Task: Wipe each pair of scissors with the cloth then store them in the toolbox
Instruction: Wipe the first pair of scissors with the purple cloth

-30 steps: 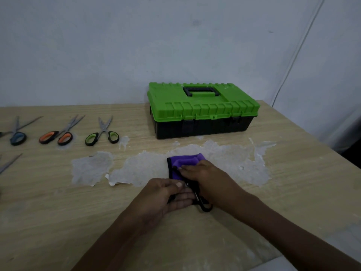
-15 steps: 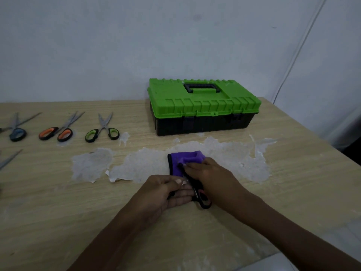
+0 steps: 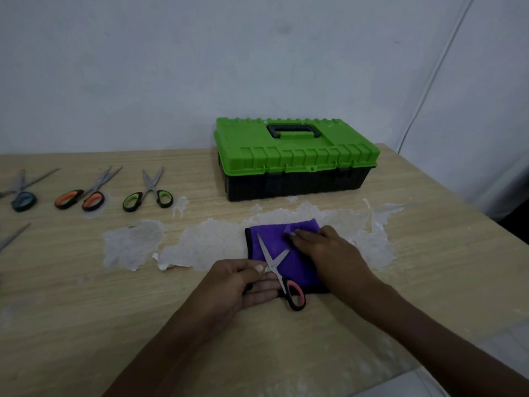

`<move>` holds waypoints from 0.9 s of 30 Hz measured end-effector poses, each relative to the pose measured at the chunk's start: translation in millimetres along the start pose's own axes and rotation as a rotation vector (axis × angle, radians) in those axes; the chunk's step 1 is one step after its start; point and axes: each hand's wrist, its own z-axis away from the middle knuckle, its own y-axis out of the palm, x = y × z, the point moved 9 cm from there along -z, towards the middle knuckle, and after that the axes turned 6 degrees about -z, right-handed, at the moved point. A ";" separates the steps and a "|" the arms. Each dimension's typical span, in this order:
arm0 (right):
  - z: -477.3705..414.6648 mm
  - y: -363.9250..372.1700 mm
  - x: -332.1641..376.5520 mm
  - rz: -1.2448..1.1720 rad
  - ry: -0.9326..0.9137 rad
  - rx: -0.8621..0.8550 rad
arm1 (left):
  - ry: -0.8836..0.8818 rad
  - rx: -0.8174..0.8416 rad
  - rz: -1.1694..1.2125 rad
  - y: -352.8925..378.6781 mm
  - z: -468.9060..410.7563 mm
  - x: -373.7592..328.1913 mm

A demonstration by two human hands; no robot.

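Observation:
A purple cloth (image 3: 297,265) lies spread on the table in front of me. On it rest red-handled scissors (image 3: 276,265) with their blades apart; one red handle loop (image 3: 296,295) shows past the cloth's near edge. My left hand (image 3: 240,285) holds the scissors, thumb by the pivot, fingers over the other handle. Over the cloth's far right part, my right hand (image 3: 326,250) pinches a raised fold of it. The green-lidded black toolbox (image 3: 294,159) stands shut behind the cloth.
Green-handled scissors (image 3: 148,193), orange-handled scissors (image 3: 83,196) and blue-handled scissors (image 3: 23,196) lie in a row at the left. Another blade (image 3: 13,239) pokes in at the left edge. The table's veneer has peeled in pale patches (image 3: 131,242). The table's right edge (image 3: 458,196) is near.
The cloth was bunched over the blades under my right hand. Now it lies opened out, the blades are uncovered, and my right hand has moved up to the cloth's far right.

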 end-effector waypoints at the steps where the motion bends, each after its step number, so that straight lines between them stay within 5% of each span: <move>1: -2.1 -1.7 0.0 -0.017 0.018 -0.014 | 0.003 -0.003 0.002 -0.2 0.3 -0.6; 5: 16.2 -2.4 39.0 -0.150 -0.133 -0.018 | 0.003 0.001 0.001 0.6 -0.5 -0.6; 11: -17.2 -7.7 -16.5 -0.178 0.055 -0.082 | 0.002 -0.006 0.007 0.4 1.6 -1.2; 14: -3.0 -13.7 -0.2 -0.352 -0.047 -0.065 | -0.003 0.007 -0.008 -0.2 -1.3 0.5; 17: 17.5 -5.7 26.7 -0.278 -0.207 0.055 | -0.002 0.022 -0.022 0.4 -4.2 0.9; 20: 9.9 -9.3 1.8 -0.029 0.004 0.036 | 0.003 0.007 -0.037 -1.4 -2.1 0.2; 27: 12.0 -4.9 19.9 -0.115 -0.034 0.000 | 0.004 0.021 -0.035 -1.3 -3.2 0.8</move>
